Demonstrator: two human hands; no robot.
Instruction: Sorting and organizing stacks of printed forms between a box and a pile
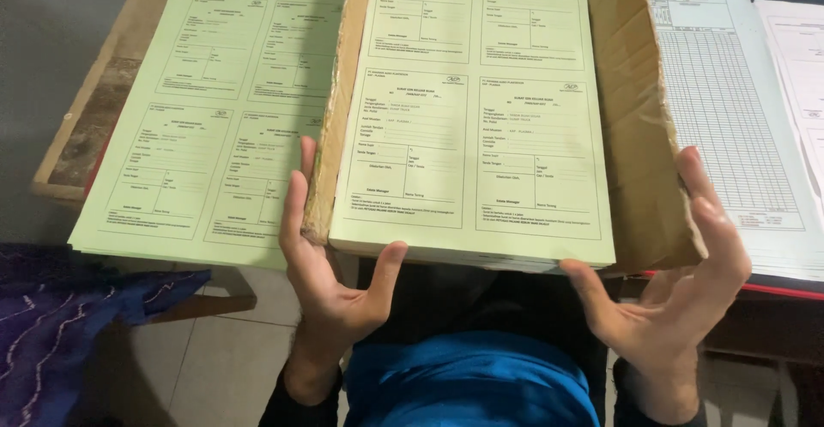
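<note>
At the near edge of the worn wooden table [81,148], a thick stack of pale green printed paper forms [476,109] lay in an opened, creased brown cardboard wrapper [639,135]. The left hand [330,264] gripped the stack's near left corner, thumb on top, fingers [296,195] up along the wrapper's torn side. The right hand [678,285] was spread wide at the near right corner, thumb at the stack's edge, holding nothing closed. A second flat green pile of forms [197,127] lay left; white ruled sheets [730,109] lay right, cut off. The form print was too small to make out.
</note>
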